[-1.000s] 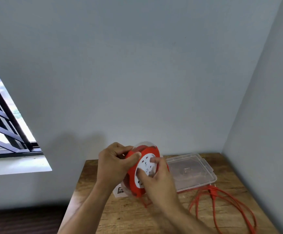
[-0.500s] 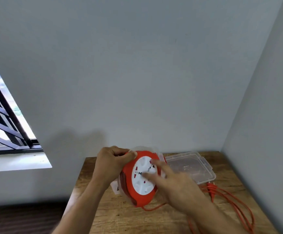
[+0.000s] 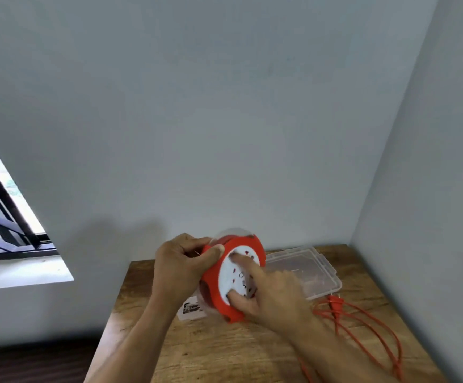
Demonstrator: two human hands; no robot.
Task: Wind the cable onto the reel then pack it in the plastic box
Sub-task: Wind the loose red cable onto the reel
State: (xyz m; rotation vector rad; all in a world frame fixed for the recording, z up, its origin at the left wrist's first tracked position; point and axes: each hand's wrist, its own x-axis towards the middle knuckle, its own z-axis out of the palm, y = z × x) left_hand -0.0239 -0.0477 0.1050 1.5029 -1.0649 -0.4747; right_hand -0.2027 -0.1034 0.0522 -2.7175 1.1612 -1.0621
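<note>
An orange cable reel [image 3: 214,283] with a white socket face is held upright above the wooden table [image 3: 225,352]. My left hand [image 3: 180,268] grips its upper left rim. My right hand [image 3: 271,294] presses fingers and thumb on the white face. Loose orange cable [image 3: 371,335] lies in loops on the table at the right, its plug [image 3: 335,302] near the box. A clear plastic box [image 3: 307,269] with its lid on sits behind the reel, at the back right of the table.
A white label or card [image 3: 193,310] lies on the table under the reel. Grey walls close the table in at the back and right. A barred window [image 3: 1,217] is at the left, with dark floor below.
My right hand's fingers have shifted around on the white face and the reel has tilted slightly. The left hand keeps its grip on the rim. The camera view shifted slightly.
</note>
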